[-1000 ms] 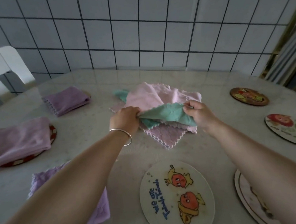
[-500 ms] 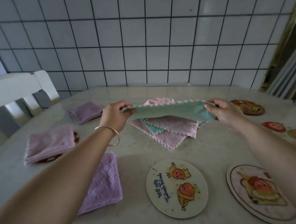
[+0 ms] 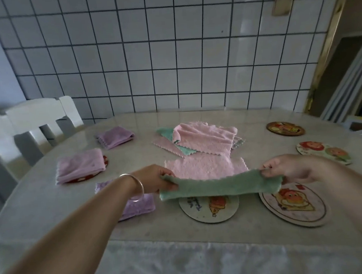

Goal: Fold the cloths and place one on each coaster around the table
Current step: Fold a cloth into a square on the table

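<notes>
My left hand [image 3: 155,179] and right hand [image 3: 289,169] each pinch one end of the green cloth [image 3: 220,187], which I hold stretched in a band above the table [image 3: 162,224], over the near coaster [image 3: 209,209]. Beyond it lies the unfolded cloth pile [image 3: 200,143]. A folded purple cloth [image 3: 80,165] rests on a red coaster [image 3: 84,178] at left.

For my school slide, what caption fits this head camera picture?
Both hands, left hand and right hand, stretch a green cloth above the table.
</notes>
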